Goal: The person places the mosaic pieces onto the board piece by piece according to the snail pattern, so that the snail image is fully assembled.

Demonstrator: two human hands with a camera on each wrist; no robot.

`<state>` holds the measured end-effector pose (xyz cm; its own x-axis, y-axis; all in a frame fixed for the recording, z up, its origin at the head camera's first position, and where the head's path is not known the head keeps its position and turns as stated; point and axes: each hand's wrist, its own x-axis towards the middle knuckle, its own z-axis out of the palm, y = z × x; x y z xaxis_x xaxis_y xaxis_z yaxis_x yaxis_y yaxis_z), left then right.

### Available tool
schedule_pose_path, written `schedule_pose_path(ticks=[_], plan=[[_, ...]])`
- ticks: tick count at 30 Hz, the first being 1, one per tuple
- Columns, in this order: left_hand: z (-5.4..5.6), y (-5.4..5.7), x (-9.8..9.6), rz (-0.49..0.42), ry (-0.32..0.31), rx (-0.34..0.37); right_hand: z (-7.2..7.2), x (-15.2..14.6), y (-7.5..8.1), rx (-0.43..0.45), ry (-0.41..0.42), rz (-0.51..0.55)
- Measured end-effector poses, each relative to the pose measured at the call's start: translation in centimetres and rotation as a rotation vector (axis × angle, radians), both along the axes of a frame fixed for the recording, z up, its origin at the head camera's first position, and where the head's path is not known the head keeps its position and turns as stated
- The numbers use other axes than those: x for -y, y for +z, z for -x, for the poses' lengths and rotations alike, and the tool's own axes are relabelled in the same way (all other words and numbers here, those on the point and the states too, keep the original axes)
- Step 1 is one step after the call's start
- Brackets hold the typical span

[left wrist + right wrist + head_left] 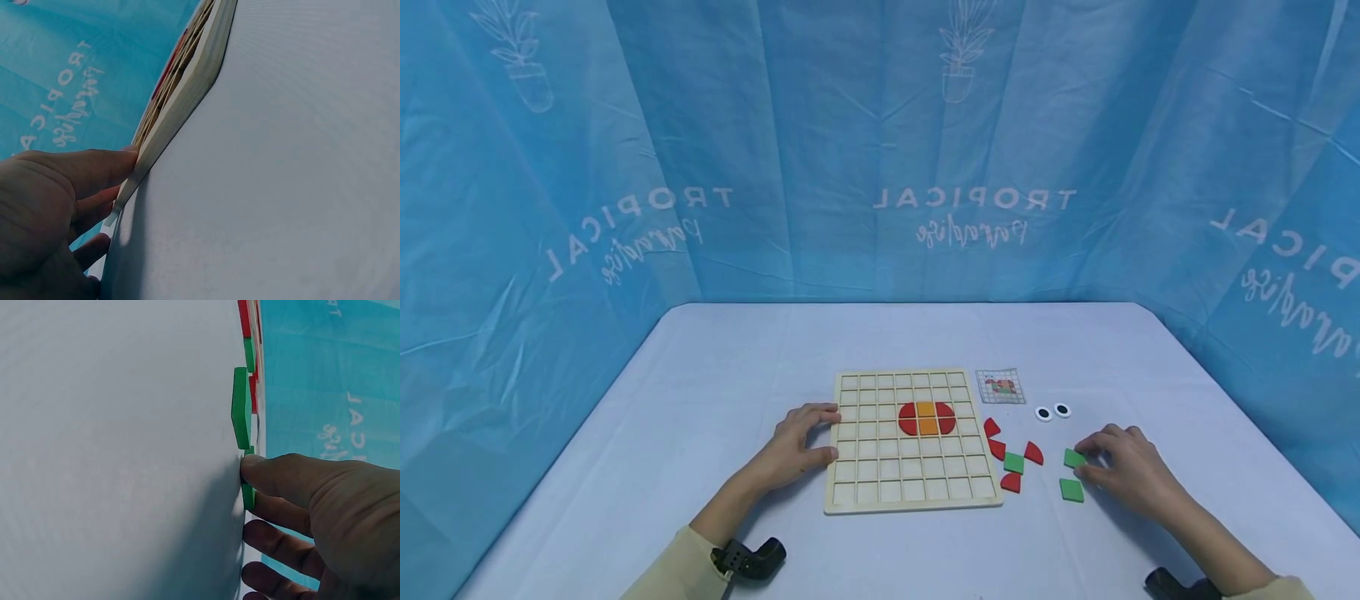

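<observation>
A light wooden grid board (880,492) lies on the table, with two orange squares (927,417) in its cells and red rounded pieces (947,419) on both sides of them. My left hand (797,442) rests against the board's left edge, thumb and fingertips at the rim (178,103). To the right of the board, my right hand (1127,467) pinches a green square tile (1072,458) between thumb and index finger, close over the tabletop. In the right wrist view, the thumb (269,472) covers part of that tile. Another green square (1071,490) lies just nearer.
Several red quarter-round pieces (1033,453) and a green square (1013,463) lie beside the board's right edge. Past them are two white discs with black centres (1052,412) and a small printed pattern card (1000,387). Blue curtains (880,150) surround the white table (737,350).
</observation>
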<state>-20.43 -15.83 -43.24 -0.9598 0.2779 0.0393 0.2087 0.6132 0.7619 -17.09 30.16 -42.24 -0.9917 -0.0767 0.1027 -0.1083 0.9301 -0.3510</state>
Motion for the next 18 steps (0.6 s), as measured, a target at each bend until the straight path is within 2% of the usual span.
schedule_pose_path(ticks=[8, 18], plan=[[0.0, 0.1, -0.1, 0.001, 0.002, 0.000, 0.1, 0.7, 1.0, 0.014, 0.021, 0.032], [0.0, 0.1, -0.1, 0.004, 0.011, -0.001, 0.9, 5.2, 2.4, -0.005, 0.067, 0.047]])
